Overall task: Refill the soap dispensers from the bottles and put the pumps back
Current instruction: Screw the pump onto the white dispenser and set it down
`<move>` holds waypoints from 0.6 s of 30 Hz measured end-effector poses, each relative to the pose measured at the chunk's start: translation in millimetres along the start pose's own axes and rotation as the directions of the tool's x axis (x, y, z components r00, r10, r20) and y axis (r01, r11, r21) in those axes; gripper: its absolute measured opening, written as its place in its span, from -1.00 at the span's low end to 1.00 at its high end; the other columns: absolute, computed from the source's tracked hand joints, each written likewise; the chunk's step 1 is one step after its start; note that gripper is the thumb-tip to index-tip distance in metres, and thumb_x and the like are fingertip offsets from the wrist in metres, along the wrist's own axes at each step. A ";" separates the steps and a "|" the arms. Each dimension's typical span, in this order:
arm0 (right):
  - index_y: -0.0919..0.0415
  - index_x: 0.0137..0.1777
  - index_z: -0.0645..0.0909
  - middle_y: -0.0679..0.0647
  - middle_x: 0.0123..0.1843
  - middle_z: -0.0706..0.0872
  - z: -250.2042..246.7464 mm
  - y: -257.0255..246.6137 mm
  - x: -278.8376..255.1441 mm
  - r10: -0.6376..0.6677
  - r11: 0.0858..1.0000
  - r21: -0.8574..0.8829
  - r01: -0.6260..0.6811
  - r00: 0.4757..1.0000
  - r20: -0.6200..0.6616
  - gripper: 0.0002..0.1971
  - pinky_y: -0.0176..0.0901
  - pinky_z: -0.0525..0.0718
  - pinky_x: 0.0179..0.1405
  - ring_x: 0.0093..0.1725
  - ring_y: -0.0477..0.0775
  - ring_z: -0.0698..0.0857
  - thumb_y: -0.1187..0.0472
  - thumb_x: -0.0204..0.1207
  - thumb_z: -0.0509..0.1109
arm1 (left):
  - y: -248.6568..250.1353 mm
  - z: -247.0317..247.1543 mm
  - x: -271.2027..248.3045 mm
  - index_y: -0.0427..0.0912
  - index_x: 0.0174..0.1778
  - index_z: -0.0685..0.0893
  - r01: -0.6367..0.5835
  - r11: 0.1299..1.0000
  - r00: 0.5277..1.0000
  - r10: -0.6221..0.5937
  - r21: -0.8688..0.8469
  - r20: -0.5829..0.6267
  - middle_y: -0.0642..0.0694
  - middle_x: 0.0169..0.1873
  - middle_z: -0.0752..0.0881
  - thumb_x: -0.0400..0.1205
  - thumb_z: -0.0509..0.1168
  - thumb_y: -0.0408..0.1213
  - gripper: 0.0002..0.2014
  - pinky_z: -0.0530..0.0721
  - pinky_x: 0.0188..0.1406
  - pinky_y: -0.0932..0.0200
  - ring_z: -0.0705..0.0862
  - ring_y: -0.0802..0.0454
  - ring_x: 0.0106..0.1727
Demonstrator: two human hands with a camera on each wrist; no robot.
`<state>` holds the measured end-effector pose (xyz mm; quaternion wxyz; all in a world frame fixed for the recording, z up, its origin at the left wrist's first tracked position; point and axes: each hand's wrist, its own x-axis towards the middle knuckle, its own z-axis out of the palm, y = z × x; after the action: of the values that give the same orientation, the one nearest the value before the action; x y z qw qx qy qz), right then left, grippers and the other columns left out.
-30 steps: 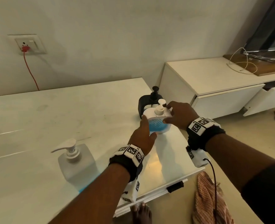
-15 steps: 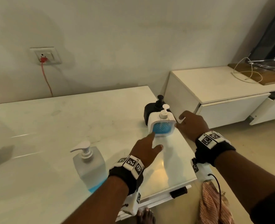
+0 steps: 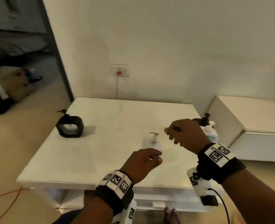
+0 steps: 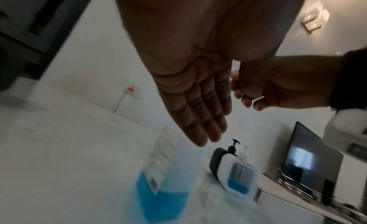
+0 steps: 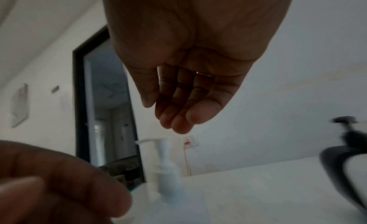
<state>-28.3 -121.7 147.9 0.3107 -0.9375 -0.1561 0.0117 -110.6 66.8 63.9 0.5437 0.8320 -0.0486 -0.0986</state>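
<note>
A clear pump bottle (image 3: 153, 142) with blue soap low inside (image 4: 158, 194) stands mid-table. My left hand (image 3: 156, 157) hovers just in front of it with straight, empty fingers (image 4: 206, 130). My right hand (image 3: 170, 135) hangs above and to the right of its white pump (image 5: 158, 156), fingers loosely curled and holding nothing (image 5: 174, 117). Partly hidden behind that hand at the right edge stand a white dispenser (image 4: 238, 178) with a blue window and pump fitted, and a black dispenser (image 3: 203, 120). Another black dispenser (image 3: 69, 126) with its pump on sits at the table's left edge.
The white table (image 3: 117, 159) stands against a wall with a socket and red cord (image 3: 119, 72). A low white cabinet (image 3: 254, 120) sits to the right, a doorway (image 3: 28, 62) to the left. An orange cable (image 3: 7, 196) runs on the floor.
Both hands let go of the white dispenser and moved left to the clear pump bottle. The head view swung left, bringing the left black dispenser and doorway into sight.
</note>
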 end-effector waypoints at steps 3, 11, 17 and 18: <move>0.15 -0.27 0.75 -0.06 -0.38 0.80 24.7 -69.8 9.3 -0.136 0.989 0.066 0.134 0.990 0.030 -0.72 -0.44 0.58 -0.49 -0.45 -0.09 0.76 0.05 0.64 0.45 | -12.0 -46.7 -25.2 0.02 0.23 0.80 0.000 0.999 0.993 -0.006 -0.049 -0.119 0.02 -0.04 0.83 0.76 0.43 -0.15 -0.85 0.77 0.04 0.13 0.79 0.11 -0.03; 0.21 -0.12 0.75 0.10 -0.21 0.83 130.8 -174.7 56.0 -0.234 0.963 0.187 0.196 0.949 0.211 -0.81 -0.09 0.81 -0.36 -0.29 0.06 0.82 0.09 0.60 0.49 | -73.2 -174.3 -54.2 -0.11 -0.13 0.74 0.203 0.948 0.868 -0.290 -0.245 -0.404 -0.10 -0.20 0.78 0.75 0.36 -0.34 -0.85 0.57 -0.32 0.19 0.67 -0.05 -0.22; 0.10 0.43 0.57 0.07 0.33 0.71 219.6 -199.8 116.9 -0.188 0.980 0.006 0.199 0.920 0.345 -0.55 -0.10 0.57 0.28 0.29 0.13 0.67 -0.01 0.60 0.50 | -138.8 -254.4 -46.5 -0.14 0.22 0.67 0.408 0.912 0.626 -0.317 -0.047 -0.712 -0.24 0.19 0.77 0.67 0.50 -0.23 -0.76 0.62 0.22 0.03 0.73 -0.25 0.22; 0.12 0.50 0.51 0.10 0.39 0.67 234.7 -204.9 129.5 -0.189 0.977 -0.028 0.213 0.916 0.355 -0.49 -0.09 0.53 0.32 0.36 0.16 0.64 0.00 0.61 0.49 | -148.9 -267.2 -42.9 -0.18 0.38 0.62 0.403 0.914 0.618 -0.302 -0.037 -0.726 -0.25 0.29 0.73 0.67 0.51 -0.26 -0.61 0.60 0.30 0.01 0.71 -0.24 0.30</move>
<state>8.5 208.3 88.4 0.2463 -0.9092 -0.3047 0.1410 -98.4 374.2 36.5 0.4334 0.8297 0.3259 0.1327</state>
